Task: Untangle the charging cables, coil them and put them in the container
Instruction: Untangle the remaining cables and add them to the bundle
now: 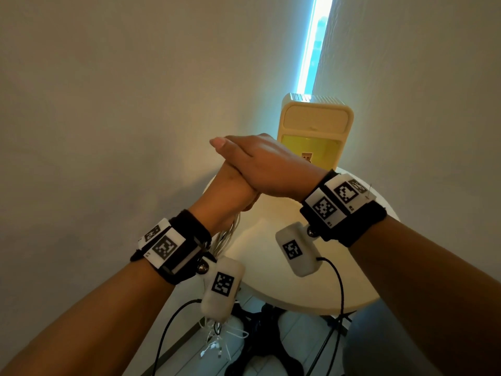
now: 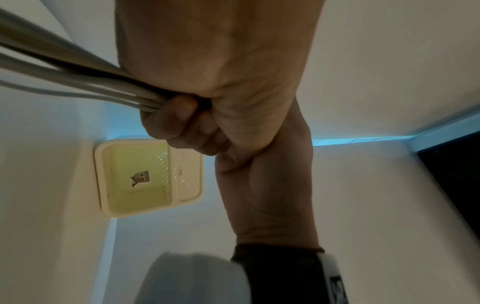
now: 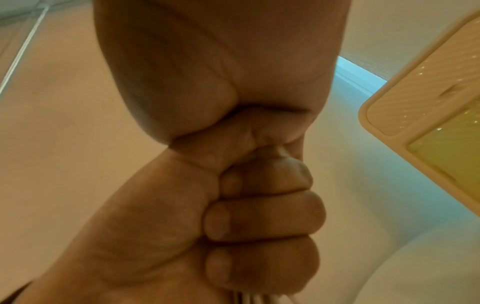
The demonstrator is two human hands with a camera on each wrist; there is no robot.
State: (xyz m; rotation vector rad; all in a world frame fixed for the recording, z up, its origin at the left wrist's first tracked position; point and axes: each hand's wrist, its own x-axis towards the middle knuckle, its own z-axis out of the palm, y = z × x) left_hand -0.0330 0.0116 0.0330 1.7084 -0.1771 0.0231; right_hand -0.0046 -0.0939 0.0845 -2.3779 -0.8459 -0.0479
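Head view, left hand (image 1: pixel 233 185) fisted, fingers (image 3: pixel 262 218) curled round white charging cables (image 1: pixel 226 237) hanging straight down over the round bench (image 1: pixel 271 267), right hand (image 1: pixel 260 166) laid flat on top, fingers straight, container (image 1: pixel 315 131) behind.

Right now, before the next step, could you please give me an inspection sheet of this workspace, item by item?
Surface: round white table, partly hidden by the arms.
Job's things: bundle of white cables held above the table, loose ends hanging below its edge; container at the far edge, no cable inside.
Clutter: nothing seen.
Hands: left hand grips the bundle, fingers curled; right hand rests flat on it.
Cables: black leads hang from the wrist cameras.
Surroundings: plain wall, bright strip.
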